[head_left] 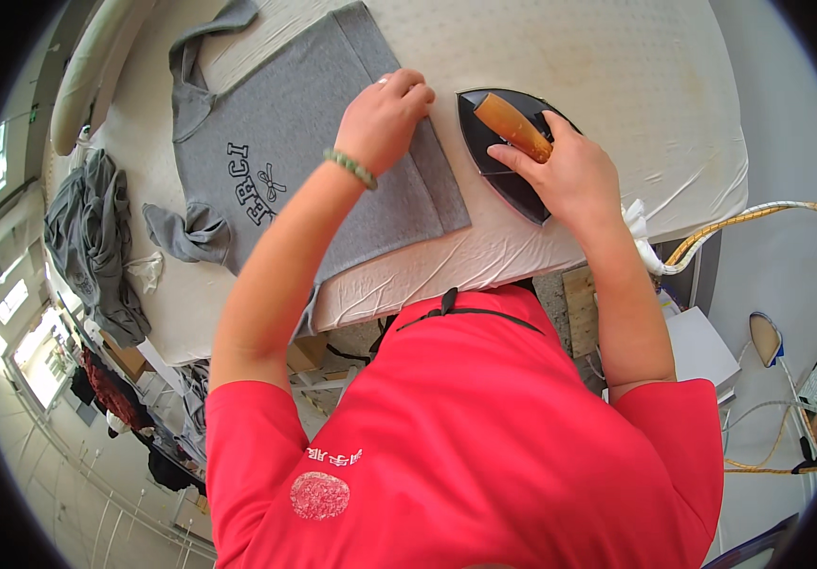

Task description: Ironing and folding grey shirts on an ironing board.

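A grey sweatshirt [332, 71] with dark lettering and a bow print lies spread on the cream-covered ironing table [617, 66]. My left hand [385, 116] is at its ribbed hem, fingers curled down at the edge of the cloth; the fingertips and thumb are mostly hidden. To the right of the hem, a black iron [520, 194] rests on the table cover with its pointed end away from me. Its wooden handle [513, 125] is in the grip of my right hand [574, 175], thumb on the near side and fingers around the far side.
A crumpled dark grey garment [95, 242] is heaped at the table's left edge, with a scrap of white cloth [146, 272] beside it. A cable and hose [750, 220] run from the table's right side toward the wall. Clothes [114, 389] hang at the lower left.
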Available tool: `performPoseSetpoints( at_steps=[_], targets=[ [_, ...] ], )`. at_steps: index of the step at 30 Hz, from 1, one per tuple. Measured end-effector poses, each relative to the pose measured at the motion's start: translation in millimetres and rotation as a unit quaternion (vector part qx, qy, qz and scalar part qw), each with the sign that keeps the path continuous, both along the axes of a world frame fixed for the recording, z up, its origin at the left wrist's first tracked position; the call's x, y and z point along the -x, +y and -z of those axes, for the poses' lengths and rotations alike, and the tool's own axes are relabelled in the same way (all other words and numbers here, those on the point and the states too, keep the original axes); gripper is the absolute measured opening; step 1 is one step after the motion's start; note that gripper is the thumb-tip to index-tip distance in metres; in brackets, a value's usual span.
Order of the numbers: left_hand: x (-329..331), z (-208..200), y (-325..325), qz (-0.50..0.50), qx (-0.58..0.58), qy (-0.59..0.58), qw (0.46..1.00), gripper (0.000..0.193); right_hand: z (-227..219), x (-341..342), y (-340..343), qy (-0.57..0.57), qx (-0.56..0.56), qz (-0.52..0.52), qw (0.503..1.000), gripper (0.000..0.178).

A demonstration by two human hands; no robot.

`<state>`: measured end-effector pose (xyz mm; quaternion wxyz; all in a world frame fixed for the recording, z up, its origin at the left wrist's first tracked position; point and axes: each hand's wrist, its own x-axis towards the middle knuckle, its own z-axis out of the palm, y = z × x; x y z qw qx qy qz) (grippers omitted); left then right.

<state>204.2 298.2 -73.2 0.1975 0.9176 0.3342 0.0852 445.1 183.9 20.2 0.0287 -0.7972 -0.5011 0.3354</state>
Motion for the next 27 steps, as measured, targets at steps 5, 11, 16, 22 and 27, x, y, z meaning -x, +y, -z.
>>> performPoseSetpoints(
  at_steps=[5, 11, 16, 22, 27],
  targets=[
    [11, 10, -70, -0.188, -0.099, -0.103, 0.972, 0.051, -2, 4, -10, 0.031, -0.031, -0.018, 0.999, 0.094],
    [67, 26, -81, -0.283, -0.103, 0.047, 0.952, 0.062, -4, 38, -20, 0.013, 0.027, -0.116, 0.993, 0.082],
    [194, 31, -75, -0.378, -0.124, 0.03, 0.917, 0.059, 2, 63, 21, 0.031, -0.046, -0.172, 0.984, 0.073],
    [285, 36, -106, -0.482, -0.14, 0.032, 0.864, 0.061, 11, 89, 129, -0.003, -0.073, -0.26, 0.963, 0.06],
    [290, 39, -110, -0.493, -0.149, 0.028, 0.857, 0.06, 20, 92, 244, 0.035, -0.074, -0.216, 0.973, 0.055]
  ],
)
